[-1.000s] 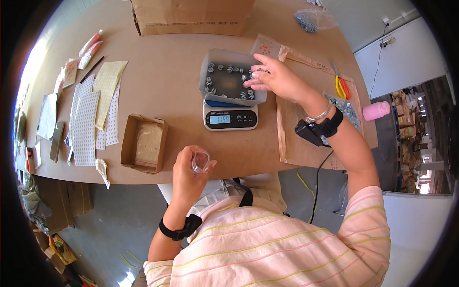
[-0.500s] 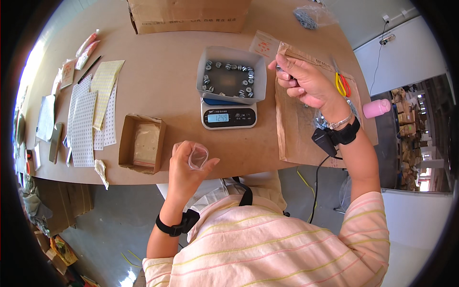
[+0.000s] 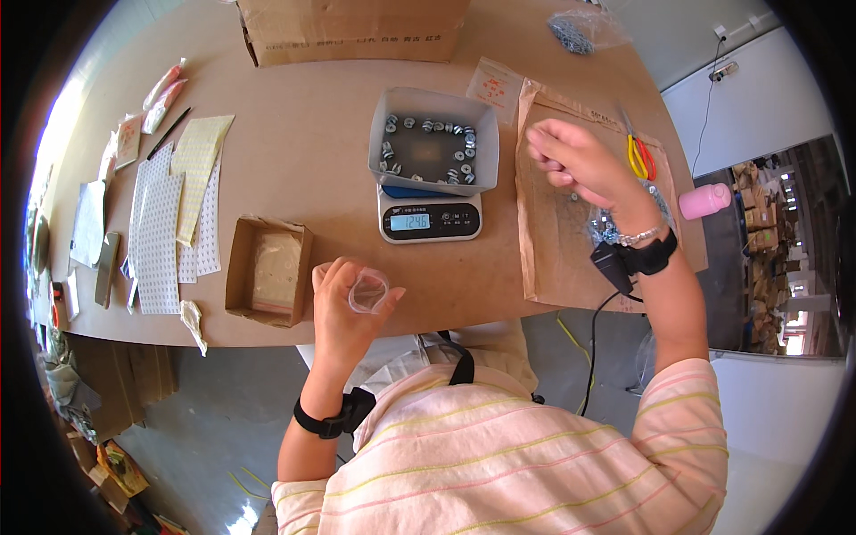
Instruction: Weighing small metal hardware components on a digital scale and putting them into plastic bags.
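Note:
My left hand [image 3: 343,308] holds a small clear plastic bag [image 3: 367,291] open at the table's near edge. My right hand [image 3: 575,160] hovers with curled fingers over a brown paper sheet [image 3: 557,241], just right of the grey tray [image 3: 434,116]. That tray sits on a digital scale [image 3: 430,217] and holds several small metal nuts around its rim. What my right fingers pinch, if anything, is hidden.
A small open cardboard box [image 3: 270,270] lies left of the scale. Sheets of labels [image 3: 174,214] cover the left side. A large carton [image 3: 352,31] stands at the back. Yellow-and-red scissors [image 3: 638,156], a pink bottle [image 3: 704,201] and a bag of parts [image 3: 584,31] are to the right.
My right hand has drawn back from the tray to the right, over the brown paper. My left hand has kept the clear bag raised near the table edge.

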Demonstrator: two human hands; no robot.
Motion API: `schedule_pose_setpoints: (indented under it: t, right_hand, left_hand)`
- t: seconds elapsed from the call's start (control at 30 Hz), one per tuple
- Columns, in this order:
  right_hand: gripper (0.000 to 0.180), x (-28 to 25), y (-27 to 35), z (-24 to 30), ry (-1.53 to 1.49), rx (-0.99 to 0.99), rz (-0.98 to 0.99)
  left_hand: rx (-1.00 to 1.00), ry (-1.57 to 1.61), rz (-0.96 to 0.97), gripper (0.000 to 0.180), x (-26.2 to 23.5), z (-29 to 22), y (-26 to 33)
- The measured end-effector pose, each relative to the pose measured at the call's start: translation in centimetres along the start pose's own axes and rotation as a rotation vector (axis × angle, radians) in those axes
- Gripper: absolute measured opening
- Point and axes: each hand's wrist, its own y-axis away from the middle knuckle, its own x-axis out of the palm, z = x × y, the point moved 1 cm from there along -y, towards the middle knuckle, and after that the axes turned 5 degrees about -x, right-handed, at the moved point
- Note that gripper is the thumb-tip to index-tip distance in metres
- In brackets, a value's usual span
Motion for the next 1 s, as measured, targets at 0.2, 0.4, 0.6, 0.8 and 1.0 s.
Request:
schedule_pose_setpoints:
  t: [0.2, 0.4, 0.6, 0.8, 1.0]
  right_hand:
    - [0.016, -15.3, 6.6, -6.3, 1.824, -0.012, -0.211]
    - [0.035, -4.7, 4.1, -2.7, 1.296, -0.306, -0.378]
    - [0.059, 0.6, -6.2, -6.7, 0.404, -0.011, -0.254]
    - [0.031, 2.1, -7.8, -6.9, 0.319, -0.032, -0.141]
    - [0.061, 11.3, -0.3, -1.0, 0.451, -0.653, -0.234]
  left_hand:
    - [-0.011, 0.044, 0.011, 0.029, 0.1, 0.9, -0.7]
    - [-0.037, 0.089, -0.059, 0.028, 0.6, 1.2, -1.0]
    - [-0.061, 0.090, -0.089, 0.025, 1.6, 1.3, -1.4]
    - [-0.104, 0.061, -0.137, 0.026, 1.4, 1.6, -1.5]
    - [-0.180, 0.064, -0.137, 0.031, 2.3, 1.9, -3.2]
